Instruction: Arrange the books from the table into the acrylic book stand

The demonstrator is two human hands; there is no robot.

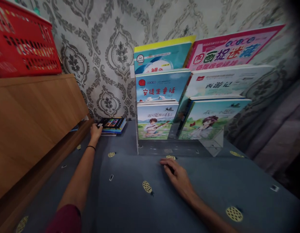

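Clear plastic rack (214, 146): books (157, 120) are held face-out in tiers, prob. for easy viewing. Left of rack, a book stack (113, 123) is laid flat, prob. for stability; one end is pointed rackward, long axis approx. L–R. Opp. end is touched by L hand (95, 130); grip can't be told. R hand (177, 174) is held empty, loosely curled, in front of rack.

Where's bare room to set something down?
Bare patches: the blue cloth between left forearm and right hand, and a narrow gap between the stacked books and clear rack. Crowded: around the left hand, with those books and wooden cabinet; also the loaded rack.
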